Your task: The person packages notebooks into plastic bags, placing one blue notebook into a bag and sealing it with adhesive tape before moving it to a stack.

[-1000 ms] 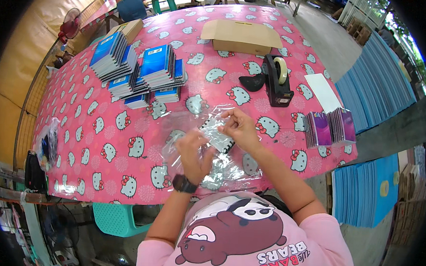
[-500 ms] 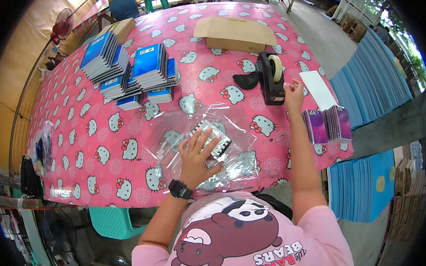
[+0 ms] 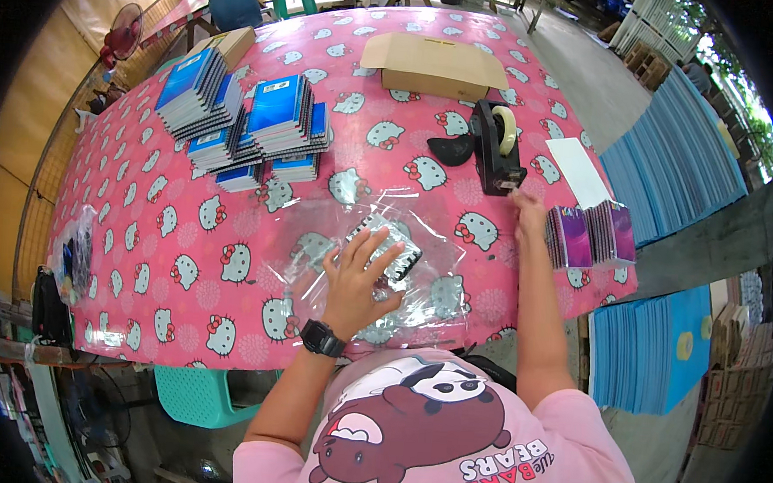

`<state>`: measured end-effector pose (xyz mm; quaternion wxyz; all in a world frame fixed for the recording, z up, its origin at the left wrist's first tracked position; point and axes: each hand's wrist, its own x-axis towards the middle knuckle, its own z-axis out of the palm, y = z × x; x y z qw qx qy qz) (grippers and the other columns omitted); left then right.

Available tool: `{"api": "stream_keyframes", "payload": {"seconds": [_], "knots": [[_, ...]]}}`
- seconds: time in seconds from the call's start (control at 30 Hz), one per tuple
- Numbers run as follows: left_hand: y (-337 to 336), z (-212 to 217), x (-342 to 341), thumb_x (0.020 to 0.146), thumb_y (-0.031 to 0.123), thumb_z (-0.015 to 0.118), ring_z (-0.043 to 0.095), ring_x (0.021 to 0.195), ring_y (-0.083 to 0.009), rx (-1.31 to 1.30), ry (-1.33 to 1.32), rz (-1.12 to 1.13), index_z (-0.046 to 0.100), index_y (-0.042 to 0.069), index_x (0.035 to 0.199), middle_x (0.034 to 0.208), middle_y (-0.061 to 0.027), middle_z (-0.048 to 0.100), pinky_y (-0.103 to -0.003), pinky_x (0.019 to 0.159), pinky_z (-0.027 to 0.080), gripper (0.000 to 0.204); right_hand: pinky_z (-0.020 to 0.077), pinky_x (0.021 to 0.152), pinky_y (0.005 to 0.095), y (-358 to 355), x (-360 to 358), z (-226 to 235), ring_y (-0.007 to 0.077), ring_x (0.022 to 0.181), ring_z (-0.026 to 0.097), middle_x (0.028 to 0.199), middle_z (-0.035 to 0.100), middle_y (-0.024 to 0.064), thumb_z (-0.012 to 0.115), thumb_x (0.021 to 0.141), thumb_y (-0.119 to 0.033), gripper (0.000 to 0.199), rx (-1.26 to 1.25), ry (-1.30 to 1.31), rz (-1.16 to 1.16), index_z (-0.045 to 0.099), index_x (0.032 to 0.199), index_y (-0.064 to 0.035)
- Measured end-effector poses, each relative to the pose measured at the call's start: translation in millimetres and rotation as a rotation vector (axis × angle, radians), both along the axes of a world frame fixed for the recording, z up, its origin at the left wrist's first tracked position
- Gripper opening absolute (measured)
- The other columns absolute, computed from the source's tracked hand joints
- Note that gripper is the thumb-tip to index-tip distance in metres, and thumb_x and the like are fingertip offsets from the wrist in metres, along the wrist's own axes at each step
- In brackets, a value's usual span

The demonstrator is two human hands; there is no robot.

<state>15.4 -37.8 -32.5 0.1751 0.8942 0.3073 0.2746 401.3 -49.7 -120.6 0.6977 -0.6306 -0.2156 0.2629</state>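
Head view, only one. I am watching a person working at a pink table (image 3: 226,303). A small spiral notebook (image 3: 406,258) is lying near the front edge, amid clear plastic (image 3: 443,244); whether it is sitting inside or beneath a layer, I cannot tell. The left hand (image 3: 354,283) is resting on it, palm down, fingers spreading wide and gripping nothing. The right hand (image 3: 532,216) is hovering at the front end of a tape dispenser (image 3: 493,168), fingers bunching narrowly; I cannot tell whether they are holding tape.

Progress, my judgement: the work is standing partway. Notebook and plastic are lying together, but the plastic is spreading loose around them, so closing it up is seemingly remaining. I am making out no tape on it.

Count: one notebook under the hand; one dispenser, carrying one tape roll (image 3: 503,130); one black curved piece (image 3: 451,149) lying beside it; one white sheet (image 3: 578,171); two cardboard boxes, one (image 3: 435,69) beyond the dispenser, another (image 3: 233,45) behind the blue notebooks (image 3: 274,102). Those are standing in several overlapping piles, defying an exact count. Purple notebooks (image 3: 569,234) are forming two piles at right.
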Motion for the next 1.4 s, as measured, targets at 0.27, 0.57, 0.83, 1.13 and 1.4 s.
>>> {"api": "stream_keyframes", "payload": {"seconds": [0.27, 0.57, 0.83, 1.13, 1.4], "knots": [[-1.1, -0.9, -6.3, 0.055, 0.025, 0.078, 0.020, 0.136, -0.0337, -0.030, 0.043, 0.026, 0.051, 0.030, 0.127, 0.145, -0.0059, 0.032, -0.060, 0.100, 0.018, 0.077, 0.0451, 0.062, 0.0247, 38.8, -154.5, 123.8, 0.0091, 0.069, 0.056, 0.080, 0.058, 0.0014, 0.063, 0.083, -0.003, 0.024, 0.071, 0.301, 1.033, 0.049, 0.101, -0.0080], [4.6, 17.9, -4.0, 0.058, 0.031, 0.078, 0.012, 0.136, -0.0404, -0.031, 0.132, -0.011, 0.052, 0.029, 0.127, 0.146, -0.0134, 0.026, -0.064, 0.102, 0.011, 0.074, 0.0412, 0.056, 0.0293, 78.3, -175.4, 134.6, 0.0148, 0.068, 0.054, 0.073, 0.057, 0.0061, 0.083, 0.065, -0.022, 0.049, -0.467, -0.919, 1.316, 0.048, 0.092, -0.0023], [27.1, 26.2, 8.0, 0.054, 0.033, 0.079, 0.015, 0.135, -0.0395, 0.009, 0.310, -0.150, 0.049, 0.029, 0.125, 0.143, -0.0130, 0.028, -0.069, 0.100, 0.009, 0.078, 0.0421, 0.055, 0.0290, 79.3, -172.0, 128.4, 0.0130, 0.066, 0.055, 0.073, 0.058, 0.0067, 0.082, 0.066, -0.021, 0.050, -0.312, -0.655, 1.373, 0.048, 0.096, -0.0015], [22.6, 24.8, 6.1, 0.059, 0.029, 0.078, 0.010, 0.137, -0.0396, 0.079, 0.360, -0.131, 0.045, 0.026, 0.130, 0.145, -0.0061, 0.024, -0.073, 0.099, 0.004, 0.078, 0.0353, 0.048, 0.0240, 49.8, -162.2, 38.0, 0.0074, 0.059, 0.050, 0.067, 0.054, 0.0001, 0.073, 0.078, -0.026, 0.031, -0.395, 0.196, 1.258, 0.051, 0.088, -0.0061], [56.3, 35.0, 7.4, 0.057, 0.025, 0.081, 0.050, 0.113, -0.0294, 0.014, 0.054, -0.126, 0.042, 0.009, 0.128, 0.115, -0.0082, 0.056, -0.057, 0.108, 0.014, 0.082, 0.0446, 0.065, 0.0242, -11.6, -172.4, 66.9, 0.0112, 0.074, 0.055, 0.082, 0.058, 0.0054, 0.077, 0.071, -0.039, 0.049, -0.026, -0.127, 0.568, 0.054, 0.097, -0.0040]]}}
